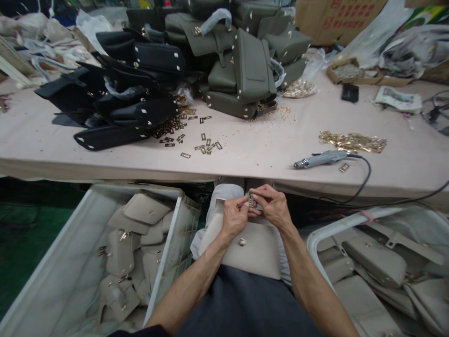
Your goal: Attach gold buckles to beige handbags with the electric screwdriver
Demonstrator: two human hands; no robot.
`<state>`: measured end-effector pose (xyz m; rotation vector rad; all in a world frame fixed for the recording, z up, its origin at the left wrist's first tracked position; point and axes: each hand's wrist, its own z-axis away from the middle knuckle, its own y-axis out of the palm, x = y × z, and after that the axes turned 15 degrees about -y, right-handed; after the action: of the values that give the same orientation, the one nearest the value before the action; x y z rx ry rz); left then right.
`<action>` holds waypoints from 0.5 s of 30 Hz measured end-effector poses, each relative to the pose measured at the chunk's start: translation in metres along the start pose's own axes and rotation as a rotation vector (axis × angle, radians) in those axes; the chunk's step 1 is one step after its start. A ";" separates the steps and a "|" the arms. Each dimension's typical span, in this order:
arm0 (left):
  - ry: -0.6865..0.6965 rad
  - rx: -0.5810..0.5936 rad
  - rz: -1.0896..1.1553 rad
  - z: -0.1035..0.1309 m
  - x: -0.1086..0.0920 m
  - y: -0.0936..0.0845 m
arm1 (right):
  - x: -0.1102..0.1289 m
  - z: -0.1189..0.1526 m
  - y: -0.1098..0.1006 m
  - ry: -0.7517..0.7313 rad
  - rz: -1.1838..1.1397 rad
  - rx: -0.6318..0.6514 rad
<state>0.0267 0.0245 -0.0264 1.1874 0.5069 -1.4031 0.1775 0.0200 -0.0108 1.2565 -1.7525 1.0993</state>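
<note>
A beige handbag (250,250) lies across my lap with a small round metal stud (242,241) on its front. Above its upper part, both hands meet at a small rectangular metal buckle plate (251,199). My left hand (235,216) pinches the plate from the left, fingers closed. From the right, the thumb and fingertips of my right hand (273,204) close on the same plate. The fingertips partly cover the plate, and whether it is fixed to a strap or flap I cannot tell.
An electric screwdriver (321,159) with a cable lies near the table's front edge, beside a pile of gold metal pieces (352,141). Black bags (119,103) and olive bags (252,70) crowd the back. Bins of beige bag parts stand left (175,220) and right (312,241).
</note>
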 end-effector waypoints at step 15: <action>0.015 -0.073 0.080 0.002 0.007 0.006 | 0.003 0.003 0.002 -0.003 -0.009 -0.019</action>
<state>0.0331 0.0181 -0.0298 1.1484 0.5111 -1.2977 0.1748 0.0168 -0.0099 1.2542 -1.7539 1.0741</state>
